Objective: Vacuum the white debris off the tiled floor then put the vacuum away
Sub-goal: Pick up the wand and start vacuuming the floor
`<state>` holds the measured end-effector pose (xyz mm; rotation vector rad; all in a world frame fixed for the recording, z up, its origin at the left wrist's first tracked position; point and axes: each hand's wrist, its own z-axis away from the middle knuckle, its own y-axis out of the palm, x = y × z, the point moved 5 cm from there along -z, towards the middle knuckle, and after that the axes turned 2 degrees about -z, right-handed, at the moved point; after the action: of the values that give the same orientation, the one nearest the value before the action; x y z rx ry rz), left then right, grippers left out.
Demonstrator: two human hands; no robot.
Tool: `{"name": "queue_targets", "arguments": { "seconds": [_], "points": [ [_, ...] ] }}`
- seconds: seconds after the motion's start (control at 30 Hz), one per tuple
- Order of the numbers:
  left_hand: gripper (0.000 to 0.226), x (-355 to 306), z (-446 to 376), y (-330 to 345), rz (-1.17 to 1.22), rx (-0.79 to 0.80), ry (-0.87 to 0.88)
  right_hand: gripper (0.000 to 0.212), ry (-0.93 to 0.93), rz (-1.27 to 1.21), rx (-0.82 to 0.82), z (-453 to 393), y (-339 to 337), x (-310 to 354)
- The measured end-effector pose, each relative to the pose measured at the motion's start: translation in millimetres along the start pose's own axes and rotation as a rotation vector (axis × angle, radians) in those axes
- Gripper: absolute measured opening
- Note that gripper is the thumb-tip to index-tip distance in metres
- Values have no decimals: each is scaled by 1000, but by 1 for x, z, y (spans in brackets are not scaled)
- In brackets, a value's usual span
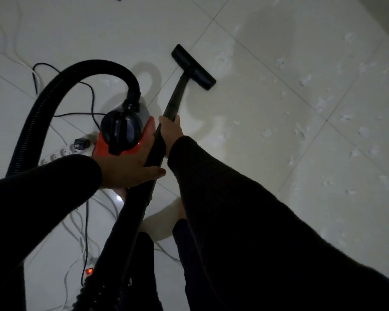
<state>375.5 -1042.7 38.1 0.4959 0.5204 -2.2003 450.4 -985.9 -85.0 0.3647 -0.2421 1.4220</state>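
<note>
A black vacuum wand [174,98] runs from my hands to a flat black floor nozzle [193,66] resting on the white tiled floor [245,104]. My right hand [171,130] grips the wand higher up its shaft. My left hand [130,163] wraps the thicker lower part of the wand. The red and black vacuum body [124,133] sits on the floor just left of the wand, with a ribbed black hose [54,86] arching from its top to the left. Several bits of white debris [305,80] lie scattered right of the nozzle.
A white power strip [58,152] with a black plug lies left of the vacuum body. Black and white cables [85,88] trail over the floor on the left and near my feet. A small red light [89,270] glows at the bottom.
</note>
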Motion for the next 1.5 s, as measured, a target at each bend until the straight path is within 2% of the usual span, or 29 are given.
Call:
{"name": "queue_targets", "arguments": {
  "seconds": [0.1, 0.2, 0.33, 0.43, 0.5, 0.57, 0.67, 0.7, 0.77, 0.8, 0.83, 0.93, 1.0, 1.13, 1.33, 1.5],
  "points": [
    [88, 3, 20, 1, -54, 115, -63, 54, 28, -2, 32, 13, 11, -17],
    [87, 9, 49, 0, 32, 225, -148, 57, 37, 23, 35, 33, 27, -34],
    [68, 36, 77, 10, 121, 318, -272, 80, 60, 155, 68, 18, 50, -83],
    [56, 64, 91, 17, 174, 370, -314, 81, 74, 226, 76, 34, 64, -106],
    [49, 83, 96, 20, 187, 368, -364, 73, 32, 264, 123, 56, 72, -101],
    [60, 105, 106, 18, 176, 357, -388, 63, -32, 317, 164, 63, 80, -107],
    [86, 131, 119, 12, 127, 362, -390, 56, -8, 352, 200, 74, 98, -123],
    [80, 137, 121, 10, 129, 358, -377, 58, -1, 379, 192, 76, 105, -129],
    [49, 144, 125, 5, 208, 324, -357, 61, 9, 461, 184, 77, 119, -136],
    [45, 147, 127, 3, 243, 305, -341, 63, 13, 471, 173, 76, 125, -138],
    [49, 150, 127, 1, 254, 280, -312, 64, 27, 461, 162, 74, 130, -139],
    [82, 156, 125, -9, 219, 175, -224, 64, 42, 444, 144, 70, 144, -140],
    [90, 156, 125, -13, 291, 196, -232, 63, 37, 414, 127, 63, 149, -139],
    [107, 156, 117, -24, 264, 182, -209, 61, 24, 322, 94, 49, 152, -132],
    [98, 150, 110, -29, 232, 163, -179, 56, -37, 315, -25, 42, 140, -118],
    [99, 146, 101, -30, 233, 162, -178, 61, -41, 287, -31, 42, 130, -109]
  ]
}}
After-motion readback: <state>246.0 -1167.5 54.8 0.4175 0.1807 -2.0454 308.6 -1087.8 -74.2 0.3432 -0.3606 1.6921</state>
